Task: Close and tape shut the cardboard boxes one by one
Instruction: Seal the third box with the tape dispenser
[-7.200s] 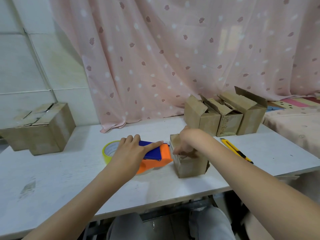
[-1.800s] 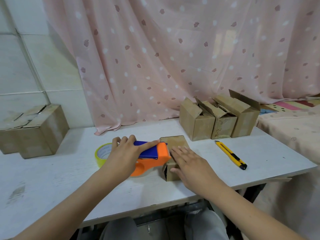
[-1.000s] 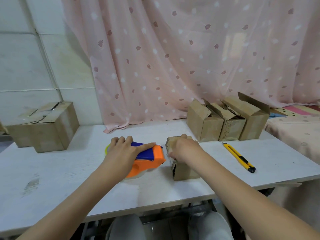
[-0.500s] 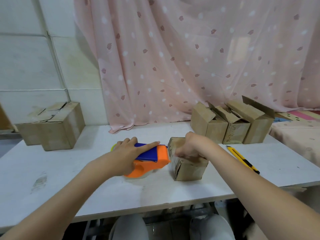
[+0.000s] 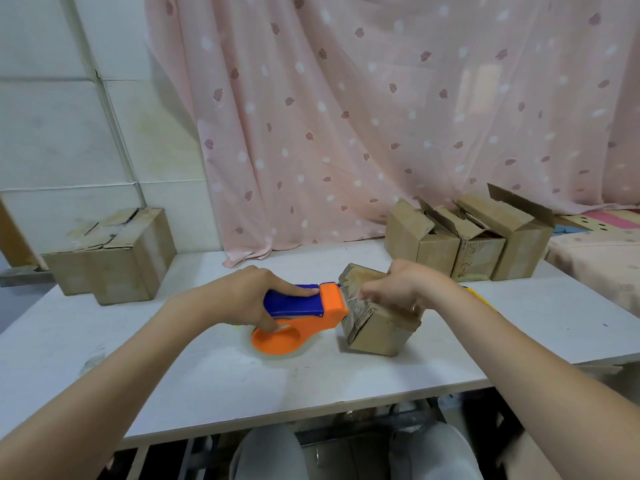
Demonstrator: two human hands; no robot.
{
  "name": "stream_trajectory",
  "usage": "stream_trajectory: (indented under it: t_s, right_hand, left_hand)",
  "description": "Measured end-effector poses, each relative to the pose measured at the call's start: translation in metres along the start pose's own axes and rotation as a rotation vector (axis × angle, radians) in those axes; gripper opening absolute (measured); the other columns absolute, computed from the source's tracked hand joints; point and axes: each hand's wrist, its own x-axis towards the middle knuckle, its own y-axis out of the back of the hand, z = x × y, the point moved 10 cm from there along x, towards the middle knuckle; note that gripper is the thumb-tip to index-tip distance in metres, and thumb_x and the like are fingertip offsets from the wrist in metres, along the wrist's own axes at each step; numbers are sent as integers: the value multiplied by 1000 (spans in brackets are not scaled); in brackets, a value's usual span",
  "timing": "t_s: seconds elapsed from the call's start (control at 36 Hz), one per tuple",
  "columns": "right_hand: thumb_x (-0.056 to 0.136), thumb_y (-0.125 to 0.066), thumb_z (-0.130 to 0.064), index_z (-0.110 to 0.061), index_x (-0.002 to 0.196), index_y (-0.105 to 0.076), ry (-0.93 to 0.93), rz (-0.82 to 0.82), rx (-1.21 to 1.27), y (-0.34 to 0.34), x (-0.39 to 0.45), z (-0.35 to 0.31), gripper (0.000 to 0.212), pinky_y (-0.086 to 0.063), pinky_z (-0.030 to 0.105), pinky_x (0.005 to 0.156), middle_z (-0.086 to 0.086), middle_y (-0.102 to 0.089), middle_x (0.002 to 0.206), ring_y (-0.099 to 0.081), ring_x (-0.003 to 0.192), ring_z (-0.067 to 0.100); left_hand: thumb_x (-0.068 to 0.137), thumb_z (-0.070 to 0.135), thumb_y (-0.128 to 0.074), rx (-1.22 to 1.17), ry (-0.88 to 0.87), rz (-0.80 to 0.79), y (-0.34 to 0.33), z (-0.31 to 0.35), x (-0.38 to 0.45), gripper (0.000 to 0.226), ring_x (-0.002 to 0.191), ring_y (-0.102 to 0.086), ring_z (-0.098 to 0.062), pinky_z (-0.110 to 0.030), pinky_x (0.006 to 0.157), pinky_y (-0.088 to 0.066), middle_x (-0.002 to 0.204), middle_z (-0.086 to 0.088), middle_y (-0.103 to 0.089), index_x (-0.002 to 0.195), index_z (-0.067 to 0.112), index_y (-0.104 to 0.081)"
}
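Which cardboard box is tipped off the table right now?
The small box under the right hand, beside the tape dispenser. It leans tilted, while the three open boxes by the curtain stand flat.

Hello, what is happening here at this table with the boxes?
A person is taping a small cardboard box shut. The left hand grips an orange and blue tape dispenser, its front end pressed against the box's side. The right hand rests curled on the box's top; the box is tilted on the white table. Three open boxes wait at the back right, and two closed boxes stand at the back left.
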Motion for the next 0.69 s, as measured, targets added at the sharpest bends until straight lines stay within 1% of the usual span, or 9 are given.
stream_trajectory:
  t_s: [0.08, 0.14, 0.25, 0.33, 0.44, 0.5, 0.56, 0.64, 0.69]
  right_hand:
    - [73, -80, -43, -3, 107, -61, -25, -11, 85, 6, 8, 18, 56, -54, 34, 59, 10, -63, 86, -58, 69, 28]
    - [73, -81, -45, -3, 114, -62, -27, -34, 147, 9, 9, 29, 62, -55, 36, 56, 15, -65, 94, -61, 71, 31]
    - [77, -78, -44, -3, 110, -68, -11, -72, 246, 11, 8, 42, 54, -55, 36, 57, 11, -64, 85, -61, 67, 31]
    - [78, -78, -44, -4, 111, -69, -11, -101, 312, 8, 8, 51, 53, -54, 40, 64, 12, -66, 89, -62, 71, 31]
    - [84, -75, -40, -7, 117, -64, -22, -137, 420, 2, 7, 65, 48, -56, 40, 64, 19, -69, 107, -69, 74, 33]
    - [89, -72, -38, -8, 118, -63, -28, -155, 472, -1, 5, 71, 42, -60, 48, 76, 25, -69, 115, -71, 83, 37]
    - [91, -69, -38, -7, 120, -63, -30, -177, 501, -4, 3, 75, 43, -58, 49, 81, 26, -69, 117, -70, 85, 37]
    - [94, -65, -37, -5, 123, -63, -18, -194, 545, -7, 3, 79, 43, -58, 43, 77, 24, -71, 113, -70, 88, 35]
    - [97, -62, -35, -6, 123, -64, -14, -204, 580, -10, 3, 82, 40, -58, 45, 83, 24, -71, 112, -70, 91, 34]
  left_hand:
    - [80, 35, -77, -49, 17, 3, -4, -4, 0, 75, 70, -58, -17, -29, 64, -52, 90, 11, -60, 118, 84, -35]
    - [81, 39, -76, -27, 8, 24, -4, -5, 0, 74, 76, -57, -17, -27, 67, -50, 91, 10, -56, 123, 82, -32]
    - [84, 42, -75, -21, -13, 34, -6, -5, 1, 72, 78, -50, -11, -15, 65, -40, 90, 12, -50, 127, 80, -31]
    - [84, 40, -74, -20, -36, 37, -7, -1, 2, 73, 77, -49, -9, -14, 65, -39, 91, 12, -52, 127, 80, -30]
    - [85, 34, -73, -16, -55, 24, -9, 2, 2, 77, 80, -48, -7, -14, 69, -39, 94, 12, -52, 127, 81, -28]
    - [85, 32, -72, -10, -61, 20, -10, 3, 3, 79, 81, -47, -6, -15, 69, -39, 94, 12, -52, 127, 82, -27]
    - [84, 31, -72, -9, -67, 9, -11, 5, 6, 80, 81, -48, -6, -15, 69, -40, 95, 12, -51, 126, 83, -27]
    - [84, 29, -73, -36, -65, -9, -13, 5, 9, 80, 79, -50, -8, -15, 63, -45, 97, 11, -51, 124, 83, -29]
    - [85, 31, -73, -10, -77, -12, -12, 8, 11, 79, 80, -49, -7, -12, 64, -42, 98, 10, -51, 126, 82, -28]
